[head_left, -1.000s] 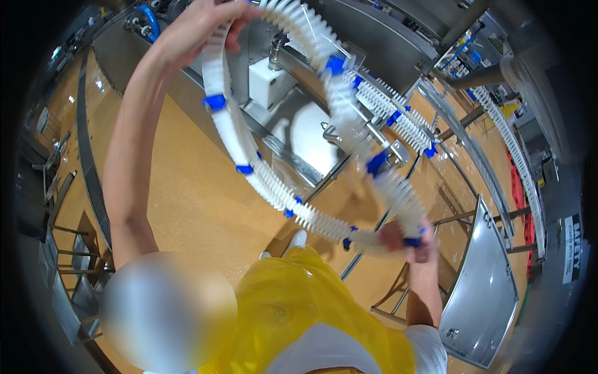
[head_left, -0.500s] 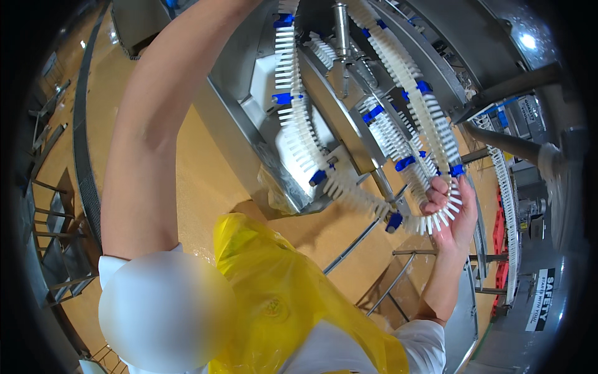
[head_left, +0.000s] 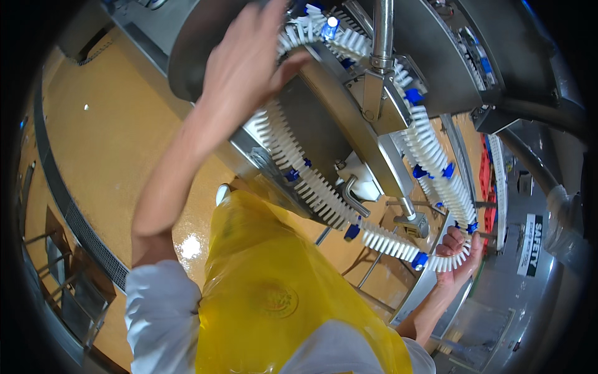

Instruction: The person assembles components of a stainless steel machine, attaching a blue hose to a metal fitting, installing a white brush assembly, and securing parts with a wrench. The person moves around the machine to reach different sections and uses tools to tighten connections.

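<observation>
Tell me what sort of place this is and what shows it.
Probably an industrial plant, perhaps for food: a white, plastic-looking segmented chain with blue pieces held near a grey metal machine frame, and a long, dark floor drain grate suggesting washdowns.

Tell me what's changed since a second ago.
The white chain loop moved rightward; its runs now lie either side of the steel beam. The left hand is near the loop's upper end, grip unclear; the right hand still holds the lower end.

From here I have the left hand point(head_left: 246, 65) upper left of centre, thumb spread, the right hand point(head_left: 460, 257) curled lower right.
</observation>
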The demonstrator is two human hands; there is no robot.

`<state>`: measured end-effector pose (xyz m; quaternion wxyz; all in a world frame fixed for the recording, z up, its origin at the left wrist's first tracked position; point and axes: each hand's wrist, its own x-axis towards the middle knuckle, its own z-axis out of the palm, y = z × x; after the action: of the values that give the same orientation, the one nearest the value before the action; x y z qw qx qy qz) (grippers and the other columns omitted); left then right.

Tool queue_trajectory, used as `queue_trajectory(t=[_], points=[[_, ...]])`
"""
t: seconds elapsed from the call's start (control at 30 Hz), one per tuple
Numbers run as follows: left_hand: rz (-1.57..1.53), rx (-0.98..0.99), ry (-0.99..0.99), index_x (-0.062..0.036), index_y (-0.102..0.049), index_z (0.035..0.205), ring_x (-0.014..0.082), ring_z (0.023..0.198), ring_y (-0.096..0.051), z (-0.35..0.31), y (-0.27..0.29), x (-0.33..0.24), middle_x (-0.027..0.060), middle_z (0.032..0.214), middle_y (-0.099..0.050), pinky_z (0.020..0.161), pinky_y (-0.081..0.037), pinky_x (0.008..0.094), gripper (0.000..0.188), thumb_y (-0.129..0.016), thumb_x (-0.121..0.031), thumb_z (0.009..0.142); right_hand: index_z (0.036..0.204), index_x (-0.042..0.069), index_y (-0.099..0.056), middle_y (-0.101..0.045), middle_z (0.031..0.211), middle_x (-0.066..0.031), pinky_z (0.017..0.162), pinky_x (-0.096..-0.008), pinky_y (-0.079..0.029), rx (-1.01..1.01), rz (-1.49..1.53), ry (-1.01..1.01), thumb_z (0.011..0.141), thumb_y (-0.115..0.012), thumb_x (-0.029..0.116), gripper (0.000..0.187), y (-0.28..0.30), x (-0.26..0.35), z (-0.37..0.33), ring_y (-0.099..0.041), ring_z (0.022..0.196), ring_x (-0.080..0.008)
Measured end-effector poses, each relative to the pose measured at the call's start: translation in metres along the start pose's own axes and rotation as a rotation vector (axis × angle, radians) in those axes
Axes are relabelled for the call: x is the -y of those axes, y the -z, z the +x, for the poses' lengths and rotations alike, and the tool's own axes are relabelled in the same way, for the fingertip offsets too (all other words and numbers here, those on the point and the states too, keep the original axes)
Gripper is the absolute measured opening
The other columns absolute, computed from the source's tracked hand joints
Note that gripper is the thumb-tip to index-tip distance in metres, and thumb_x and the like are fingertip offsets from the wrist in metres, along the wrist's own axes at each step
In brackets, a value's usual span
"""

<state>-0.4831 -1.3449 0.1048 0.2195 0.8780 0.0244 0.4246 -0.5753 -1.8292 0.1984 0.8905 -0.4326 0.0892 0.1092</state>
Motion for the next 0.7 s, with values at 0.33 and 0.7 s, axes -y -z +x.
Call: queue_trajectory(t=[0.33, 0.7], points=[[-0.506, 0.085, 0.165, -0.0022, -0.061, 0.121, 0.0349, 0.088, -0.071, 0.019, 0.0, 0.023, 0.0163, 0.097, -0.072, 0.08, -0.056, 0.0427, 0.034, -0.071, -0.02, 0.094, 0.116, -0.001, -0.056, -0.056, 0.087, -0.0069, 0.067, -0.0374, -0.055, -0.176, -0.545, 0.122, 0.087, -0.079, 0.023, 0.044, 0.007, -0.014, -0.014, -0.06, 0.075, -0.0188], [0.084, 0.16, -0.264, 0.0036, -0.071, 0.114, 0.0377, 0.09, -0.07, 0.097, 0.027, -0.013, 0.022, 0.093, -0.071, 0.082, -0.054, 0.046, 0.03, -0.071, 0.0, 0.083, 0.146, 0.001, -0.046, -0.062, 0.089, -0.0116, 0.055, -0.0304, -0.054, -0.257, -0.782, -0.086, 0.092, -0.073, 0.03, 0.066, 0.009, -0.019, -0.024, -0.065, 0.067, -0.0196]])
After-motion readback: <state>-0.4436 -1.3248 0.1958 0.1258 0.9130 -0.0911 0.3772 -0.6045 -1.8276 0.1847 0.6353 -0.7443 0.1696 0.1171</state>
